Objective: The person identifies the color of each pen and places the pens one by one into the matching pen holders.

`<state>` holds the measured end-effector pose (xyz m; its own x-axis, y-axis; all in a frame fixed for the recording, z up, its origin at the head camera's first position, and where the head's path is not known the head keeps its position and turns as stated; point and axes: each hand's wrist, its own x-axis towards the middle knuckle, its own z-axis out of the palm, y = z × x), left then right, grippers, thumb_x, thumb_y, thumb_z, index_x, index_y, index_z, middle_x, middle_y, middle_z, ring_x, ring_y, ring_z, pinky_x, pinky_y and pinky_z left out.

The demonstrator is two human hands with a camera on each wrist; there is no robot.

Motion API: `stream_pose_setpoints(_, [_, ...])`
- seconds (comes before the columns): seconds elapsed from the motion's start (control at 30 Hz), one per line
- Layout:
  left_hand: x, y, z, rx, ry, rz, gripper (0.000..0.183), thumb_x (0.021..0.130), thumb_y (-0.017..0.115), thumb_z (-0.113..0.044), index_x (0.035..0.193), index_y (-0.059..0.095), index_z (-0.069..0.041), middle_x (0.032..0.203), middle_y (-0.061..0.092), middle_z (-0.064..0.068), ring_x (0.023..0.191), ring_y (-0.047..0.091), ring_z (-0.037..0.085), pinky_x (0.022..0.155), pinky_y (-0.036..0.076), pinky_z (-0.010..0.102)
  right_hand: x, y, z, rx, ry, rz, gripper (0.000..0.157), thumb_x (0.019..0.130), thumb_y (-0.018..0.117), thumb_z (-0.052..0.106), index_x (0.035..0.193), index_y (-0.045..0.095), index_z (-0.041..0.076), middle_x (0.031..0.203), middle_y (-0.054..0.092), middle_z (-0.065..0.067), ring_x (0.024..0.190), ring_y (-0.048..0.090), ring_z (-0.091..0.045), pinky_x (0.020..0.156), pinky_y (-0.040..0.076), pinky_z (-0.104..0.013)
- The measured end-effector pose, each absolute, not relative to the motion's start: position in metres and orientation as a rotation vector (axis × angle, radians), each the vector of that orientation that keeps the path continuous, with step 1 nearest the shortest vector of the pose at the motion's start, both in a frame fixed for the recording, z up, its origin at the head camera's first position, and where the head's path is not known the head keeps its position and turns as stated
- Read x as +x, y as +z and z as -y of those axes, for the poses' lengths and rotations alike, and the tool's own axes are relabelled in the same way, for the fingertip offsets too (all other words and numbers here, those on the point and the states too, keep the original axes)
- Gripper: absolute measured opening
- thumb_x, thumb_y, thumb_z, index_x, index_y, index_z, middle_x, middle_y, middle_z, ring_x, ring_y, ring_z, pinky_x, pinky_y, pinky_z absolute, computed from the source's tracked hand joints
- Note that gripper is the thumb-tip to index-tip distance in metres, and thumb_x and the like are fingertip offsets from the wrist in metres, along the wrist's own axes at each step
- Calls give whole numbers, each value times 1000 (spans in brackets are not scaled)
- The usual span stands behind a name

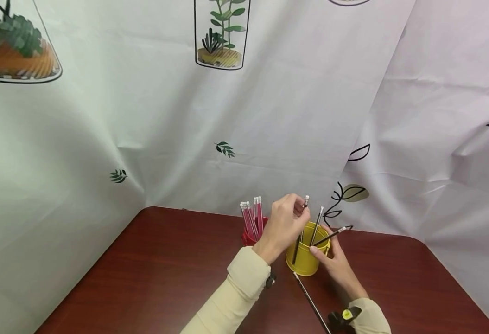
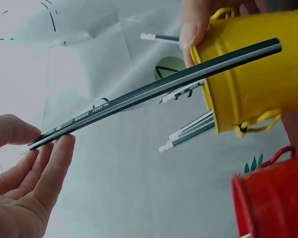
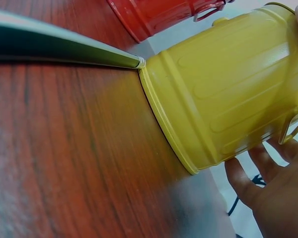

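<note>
My left hand (image 1: 282, 225) pinches a black-and-silver striped pencil (image 2: 154, 90) near its white eraser end, thumb on one side and fingertips on the other. The pencil points downward, its lower part in front of the outer wall of a yellow bucket (image 1: 304, 264). Several similar dark pencils (image 1: 316, 226) lean inside this bucket, erasers up. With thumb at the rim and fingers around the far side, my right hand (image 1: 337, 265) grips the bucket, which stands upright on the table.
A red bucket (image 1: 247, 240) holding several pink pencils (image 1: 252, 220) stands left of the yellow one, partly behind my left hand. Another dark striped pencil (image 1: 311, 301) lies on the brown table (image 1: 165, 273), its eraser end by the yellow bucket's base. A printed white curtain (image 1: 169, 116) hangs behind.
</note>
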<state>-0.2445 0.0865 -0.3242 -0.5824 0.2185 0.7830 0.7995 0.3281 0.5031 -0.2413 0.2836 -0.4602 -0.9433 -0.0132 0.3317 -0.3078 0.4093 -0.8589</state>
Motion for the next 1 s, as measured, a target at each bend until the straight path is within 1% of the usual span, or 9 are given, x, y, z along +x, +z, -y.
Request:
stream_pose_setpoints(0.2, [-250, -317, -88, -875, -1258, 1986, 5, 82, 60, -6, 85, 59, -3, 78, 60, 2, 67, 57, 4, 61, 45, 6, -241, -462, -284, 269, 1549, 2390, 66, 89, 60, 19, 143, 23, 29, 132, 44, -12, 116, 42, -26, 94, 36, -48])
stream_pose_setpoints(0.37, [-253, -310, -91, -894, -1258, 1978, 4, 84, 58, -6, 87, 58, -3, 80, 59, 2, 70, 56, 3, 64, 45, 5, -241, -463, -283, 271, 1564, 2385, 65, 89, 60, 20, 142, 24, 29, 133, 43, -13, 119, 40, -28, 95, 34, -52])
stream_pose_setpoints(0.5, [-255, -300, -95, -923, -1243, 1932, 3, 85, 58, -5, 87, 58, -3, 81, 59, 3, 70, 56, 5, 64, 44, 4, -242, -461, -283, 262, 1570, 2383, 65, 89, 60, 21, 142, 24, 29, 134, 41, -14, 121, 38, -29, 97, 31, -55])
stream_pose_setpoints(0.67, [-256, -294, -98, -930, -1186, 1887, 4, 86, 57, -5, 88, 58, -2, 81, 59, 4, 70, 57, 6, 65, 44, 4, -243, -461, -284, 253, 1569, 2397, 66, 89, 60, 22, 143, 23, 30, 136, 40, -14, 123, 37, -30, 97, 29, -58])
stream_pose_setpoints(0.8, [-258, -295, -100, -937, -1162, 1875, 4, 87, 56, -5, 89, 58, -1, 82, 59, 5, 71, 58, 7, 66, 45, 5, -243, -461, -284, 263, 1574, 2395, 66, 89, 60, 22, 143, 22, 29, 136, 40, -14, 123, 37, -31, 98, 29, -58])
stream_pose_setpoints(1.0, [-260, -302, -102, -929, -1187, 1923, 4, 87, 56, -6, 88, 58, -2, 82, 58, 4, 71, 57, 6, 65, 44, 4, -242, -462, -284, 278, 1595, 2377, 65, 89, 59, 20, 143, 23, 29, 135, 41, -14, 121, 38, -30, 98, 30, -56])
